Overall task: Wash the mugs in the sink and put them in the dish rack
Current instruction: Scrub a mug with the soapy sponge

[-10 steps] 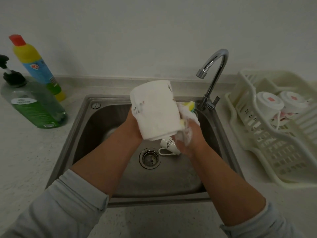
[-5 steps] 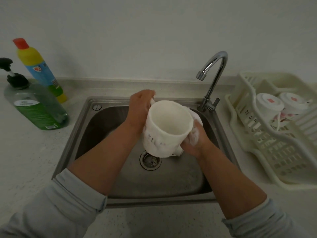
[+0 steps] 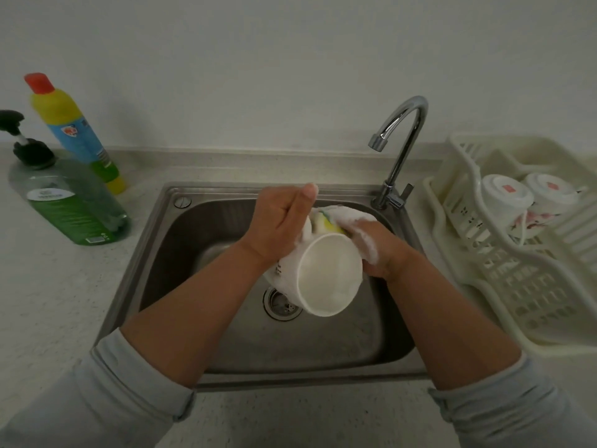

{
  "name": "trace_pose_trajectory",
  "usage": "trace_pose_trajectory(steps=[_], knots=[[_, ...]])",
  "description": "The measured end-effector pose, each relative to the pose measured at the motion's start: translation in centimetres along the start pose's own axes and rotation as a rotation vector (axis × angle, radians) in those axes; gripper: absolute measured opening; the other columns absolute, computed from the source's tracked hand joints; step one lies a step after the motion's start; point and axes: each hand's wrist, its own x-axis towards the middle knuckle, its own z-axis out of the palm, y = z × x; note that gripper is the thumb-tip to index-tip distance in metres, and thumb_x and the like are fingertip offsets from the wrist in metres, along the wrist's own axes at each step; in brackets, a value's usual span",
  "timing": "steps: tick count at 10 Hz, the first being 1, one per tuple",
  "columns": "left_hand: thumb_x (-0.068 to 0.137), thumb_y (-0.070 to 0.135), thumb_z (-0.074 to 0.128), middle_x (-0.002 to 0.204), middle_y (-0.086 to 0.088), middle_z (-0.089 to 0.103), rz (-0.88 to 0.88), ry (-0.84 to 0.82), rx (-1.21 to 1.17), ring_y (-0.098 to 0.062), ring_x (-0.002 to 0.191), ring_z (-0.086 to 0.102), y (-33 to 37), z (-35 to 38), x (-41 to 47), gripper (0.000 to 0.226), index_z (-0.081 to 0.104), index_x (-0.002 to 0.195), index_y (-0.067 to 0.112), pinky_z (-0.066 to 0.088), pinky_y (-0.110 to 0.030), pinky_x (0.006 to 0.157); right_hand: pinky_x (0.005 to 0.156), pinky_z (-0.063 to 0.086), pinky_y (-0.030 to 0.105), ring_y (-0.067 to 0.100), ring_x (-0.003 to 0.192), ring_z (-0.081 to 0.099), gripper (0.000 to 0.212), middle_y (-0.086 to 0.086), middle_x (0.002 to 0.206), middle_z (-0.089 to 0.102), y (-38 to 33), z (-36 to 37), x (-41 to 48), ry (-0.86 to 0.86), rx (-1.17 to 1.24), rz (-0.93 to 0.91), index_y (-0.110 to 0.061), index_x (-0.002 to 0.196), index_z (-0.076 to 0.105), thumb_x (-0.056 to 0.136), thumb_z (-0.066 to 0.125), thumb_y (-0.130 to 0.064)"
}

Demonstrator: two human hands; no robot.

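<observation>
The left hand [image 3: 281, 221], gripping the mug [image 3: 326, 279], had turned its mouth toward the camera while the right hand [image 3: 378, 250], clutching the sponge [image 3: 326, 221], soaped its side; rinsing likely remained.

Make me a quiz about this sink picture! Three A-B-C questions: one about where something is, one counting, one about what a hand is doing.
1. Where is the dish rack? A) left of the sink B) inside the sink C) right of the sink
2. How many mugs sit in the rack? A) two B) none C) five
3. What is the right hand doing? A) hanging dry and empty B) foamy, pressing a sponge on the held mug C) turning the tap

Answers: C, the rack stands past the sink's right rim; A, two upturned mugs lie side by side; B, foam covers the hand and the yellow sponge touches the mug.
</observation>
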Motion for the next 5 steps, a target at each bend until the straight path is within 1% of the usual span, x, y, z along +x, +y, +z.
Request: trace_pose_trajectory(steps=[1,2,3,4,5], knots=[[0.094,0.055,0.032,0.043,0.01,0.038,0.039,-0.01,-0.013,0.003,0.041,0.036,0.2,0.1,-0.7,0.055,0.045,0.061,0.012,0.028,-0.008,0.047,0.057,0.043,0.014,0.006,0.066,0.047,0.034,0.007,0.107,0.059,0.5,0.0,-1.9,0.011,-0.234,-0.143,0.003,0.131,0.043,0.098,0.036,-0.004],[0.096,0.046,0.03,0.057,0.008,0.049,0.098,-0.057,-0.058,0.014,0.046,0.043,1.1,0.5,-1.0,0.037,0.052,0.07,0.032,0.029,0.0,0.052,0.08,0.048,0.017,0.001,0.083,0.055,0.028,-0.008,0.101,0.055,-1.3,0.7,-2.4,-0.132,-0.24,-0.323,-0.024,0.103,0.052,0.078,0.061,-0.015],[0.095,0.052,0.03,0.048,0.022,0.044,0.096,-0.027,-0.056,0.009,0.043,0.041,1.6,0.0,-0.4,0.035,0.048,0.069,0.04,0.029,-0.003,0.05,0.101,0.041,0.031,0.014,0.111,0.049,0.039,-0.006,0.116,0.044,-1.8,0.9,-1.3,-0.179,-0.418,-0.331,-0.031,0.105,0.041,0.08,0.068,-0.022],[0.096,0.051,0.029,0.054,0.01,0.04,0.119,0.005,-0.024,0.009,0.044,0.04,0.8,-0.8,-0.4,0.039,0.048,0.067,0.034,0.029,-0.004,0.05,0.093,0.039,0.017,0.016,0.118,0.042,0.049,-0.003,0.128,0.036,-1.9,1.5,-0.4,-0.186,-0.501,-0.327,-0.027,0.12,0.041,0.074,0.057,-0.034],[0.098,0.046,0.03,0.055,0.014,0.037,0.125,-0.008,0.006,0.01,0.045,0.04,0.4,-1.1,-0.5,0.039,0.048,0.066,0.031,0.029,-0.003,0.051,0.101,0.037,0.023,0.021,0.125,0.039,0.059,0.004,0.137,0.034,-1.1,1.4,0.1,-0.22,-0.624,-0.373,-0.016,0.131,0.045,0.076,0.059,-0.034]])
